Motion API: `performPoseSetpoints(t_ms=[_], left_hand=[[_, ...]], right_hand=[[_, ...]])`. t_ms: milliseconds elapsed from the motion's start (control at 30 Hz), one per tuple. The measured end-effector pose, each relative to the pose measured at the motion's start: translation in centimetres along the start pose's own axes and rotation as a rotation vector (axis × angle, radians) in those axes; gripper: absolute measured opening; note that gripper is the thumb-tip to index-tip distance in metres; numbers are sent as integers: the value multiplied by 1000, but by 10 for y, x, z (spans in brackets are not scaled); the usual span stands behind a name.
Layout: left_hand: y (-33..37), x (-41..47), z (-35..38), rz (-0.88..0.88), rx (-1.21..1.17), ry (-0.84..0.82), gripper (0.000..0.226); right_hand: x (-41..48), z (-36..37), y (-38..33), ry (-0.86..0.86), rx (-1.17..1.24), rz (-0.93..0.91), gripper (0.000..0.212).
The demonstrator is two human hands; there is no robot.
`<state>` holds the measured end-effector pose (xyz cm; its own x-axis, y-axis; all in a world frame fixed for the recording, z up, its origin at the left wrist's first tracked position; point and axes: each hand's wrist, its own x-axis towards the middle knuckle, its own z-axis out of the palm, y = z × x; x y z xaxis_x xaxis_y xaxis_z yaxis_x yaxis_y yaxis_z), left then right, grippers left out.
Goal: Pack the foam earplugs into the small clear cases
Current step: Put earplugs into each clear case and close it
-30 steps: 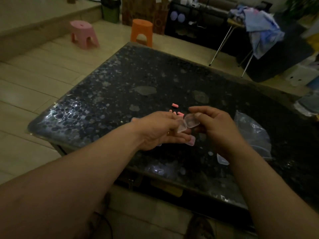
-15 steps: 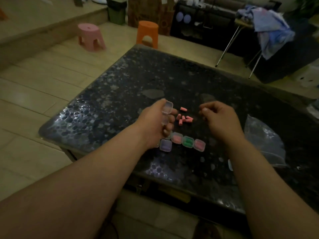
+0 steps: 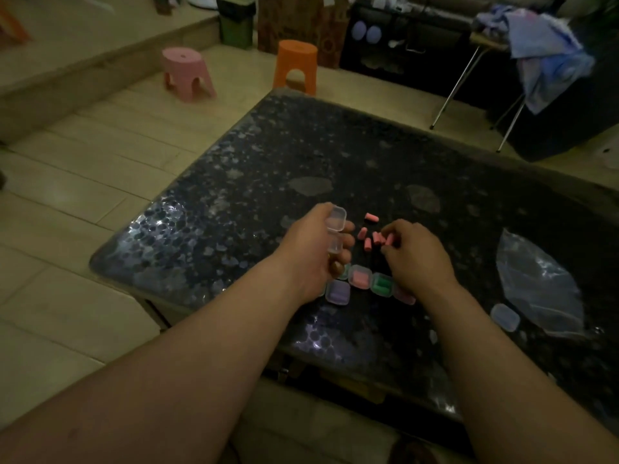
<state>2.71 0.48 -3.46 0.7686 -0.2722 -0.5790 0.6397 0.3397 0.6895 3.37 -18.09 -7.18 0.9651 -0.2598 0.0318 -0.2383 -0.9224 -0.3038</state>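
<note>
Lidded cases [image 3: 360, 277] hold pink, green, purple earplugs [image 3: 381, 285].

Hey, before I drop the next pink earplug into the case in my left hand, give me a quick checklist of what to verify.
1. Open case gripped in the left hand, lid swung back: ok.
2. That case is empty: cannot tell, clear plastic in dim light.
3. Loose pink earplugs on the table beside the right hand: ok.
4. One earplug pinched in the right fingers: cannot tell, they curl over the pile.
5. Filled cases apart from the pile: ok, in a row nearer you.
6. Spare case available by the plastic bag: ok.
</note>
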Motion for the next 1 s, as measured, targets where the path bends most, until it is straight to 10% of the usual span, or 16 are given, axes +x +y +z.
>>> performPoseSetpoints(t_ms=[300, 667, 1000], left_hand=[[-5, 1, 8, 1, 58, -45, 37], [-15, -6, 21, -74, 65, -214, 29], [-20, -6, 17, -48, -3, -323, 31]], right_hand=[[-13, -17, 11, -33, 21, -27, 43], [-40, -62, -2, 52, 667, 36, 9], [-67, -61, -30, -23, 609, -178, 11]])
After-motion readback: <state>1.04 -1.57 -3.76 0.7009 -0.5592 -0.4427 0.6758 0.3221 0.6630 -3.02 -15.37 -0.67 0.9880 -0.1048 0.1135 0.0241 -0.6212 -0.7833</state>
